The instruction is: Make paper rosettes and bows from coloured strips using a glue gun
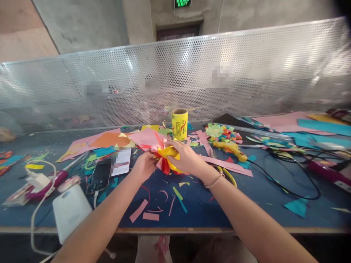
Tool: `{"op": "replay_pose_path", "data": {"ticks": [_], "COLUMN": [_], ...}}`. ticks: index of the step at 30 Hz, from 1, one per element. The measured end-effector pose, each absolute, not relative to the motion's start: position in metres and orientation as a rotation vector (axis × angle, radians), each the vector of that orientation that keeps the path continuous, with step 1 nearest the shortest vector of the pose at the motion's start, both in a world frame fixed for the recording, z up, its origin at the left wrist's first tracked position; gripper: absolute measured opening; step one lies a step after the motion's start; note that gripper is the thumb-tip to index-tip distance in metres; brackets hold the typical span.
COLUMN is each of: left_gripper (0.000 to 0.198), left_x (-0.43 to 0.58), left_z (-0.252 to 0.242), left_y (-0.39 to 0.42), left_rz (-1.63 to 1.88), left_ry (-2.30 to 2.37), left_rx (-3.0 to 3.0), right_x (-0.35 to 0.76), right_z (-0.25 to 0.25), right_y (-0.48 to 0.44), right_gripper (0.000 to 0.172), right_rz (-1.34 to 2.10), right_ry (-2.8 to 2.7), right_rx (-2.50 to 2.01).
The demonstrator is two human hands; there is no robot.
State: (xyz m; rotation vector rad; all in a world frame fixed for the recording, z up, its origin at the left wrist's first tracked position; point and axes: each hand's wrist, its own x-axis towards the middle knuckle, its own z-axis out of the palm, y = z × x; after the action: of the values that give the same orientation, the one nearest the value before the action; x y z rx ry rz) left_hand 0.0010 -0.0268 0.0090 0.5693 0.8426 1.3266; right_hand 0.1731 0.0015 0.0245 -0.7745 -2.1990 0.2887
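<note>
Both my hands meet over the middle of the blue table [197, 208], holding a paper flower [166, 157] made of yellow, red and pink looped strips. My left hand [144, 166] pinches its left side with closed fingers. My right hand [185, 157] wraps over the top and right side, fingers curled on the yellow loops. A thin bracelet sits on my right wrist. Part of the flower is hidden under my right hand.
A yellow tape roll [179, 124] stands behind the flower. A yellow glue gun [231, 149] and a finished paper flower [222, 132] lie right. A phone [100, 175], a white device [71, 210], cables and paper scraps lie left. A perforated metal screen [175, 76] backs the table.
</note>
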Motion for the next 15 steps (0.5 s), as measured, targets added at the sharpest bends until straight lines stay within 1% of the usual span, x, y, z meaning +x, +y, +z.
{"op": "replay_pose_path", "data": {"ticks": [5,9,12,15], "left_gripper": [0.008,0.008,0.001,0.006], "left_x": [0.001,0.004,0.007,0.007], "left_z": [0.011,0.011,0.011,0.01], "left_y": [-0.029,-0.03,-0.029,-0.025], "left_rz": [1.345,1.413,1.487,1.503], "left_ry": [0.765,0.776,0.782,0.783], "left_rx": [0.484,0.43,0.41,0.443], "right_x": [0.17,0.171,0.169,0.163], "right_z": [0.025,0.026,0.026,0.024], "right_y": [-0.004,-0.009,-0.015,-0.023], "right_gripper": [0.031,0.029,0.023,0.021], "right_rz": [0.186,0.024,-0.128,-0.259], "right_ry": [-2.214,-2.278,-2.341,-2.396], "right_rx": [-0.804,-0.688,-0.603,-0.57]}}
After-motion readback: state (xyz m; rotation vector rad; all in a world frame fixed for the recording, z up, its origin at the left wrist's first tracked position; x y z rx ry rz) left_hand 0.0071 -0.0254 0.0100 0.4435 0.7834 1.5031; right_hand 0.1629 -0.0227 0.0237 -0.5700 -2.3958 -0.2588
